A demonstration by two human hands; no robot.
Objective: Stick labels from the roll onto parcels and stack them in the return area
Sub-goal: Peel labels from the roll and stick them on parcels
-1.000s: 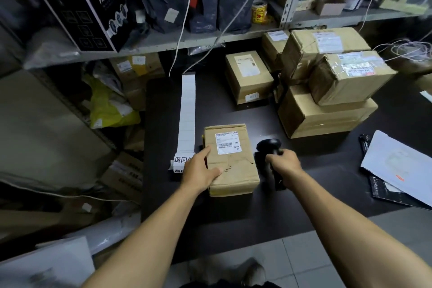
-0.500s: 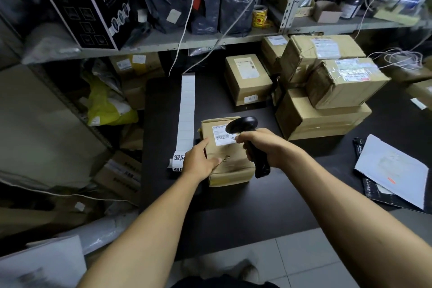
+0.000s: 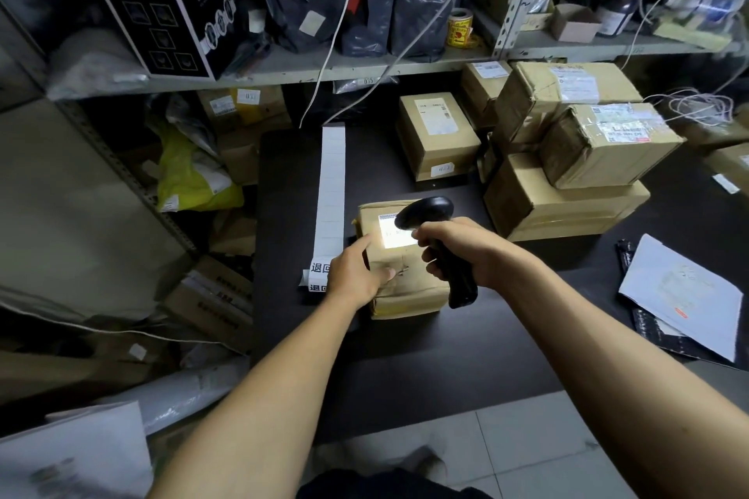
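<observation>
A small brown parcel [image 3: 409, 296] lies on the dark table [image 3: 446, 356] in front of me. My left hand [image 3: 356, 275] rests on its left edge, fingers fairly straight, thumb on the top. My right hand [image 3: 466, 251] grips a black barcode scanner [image 3: 441, 239] held just over the parcel; its light makes the parcel's white shipping label [image 3: 395, 233] glow. A long white label strip [image 3: 330, 194] runs from the back of the table to the parcel's left side, its near end printed with black characters.
A stack of brown parcels [image 3: 567, 158] stands at the back right, with one single box [image 3: 437, 134] behind the held parcel. White papers [image 3: 681, 292] lie at the right edge. Shelves with bags and boxes surround the table; clutter fills the floor at the left.
My right hand lifted the scanner off the table and brought it over the parcel's label, which is lit up now. My left hand stayed on the parcel.
</observation>
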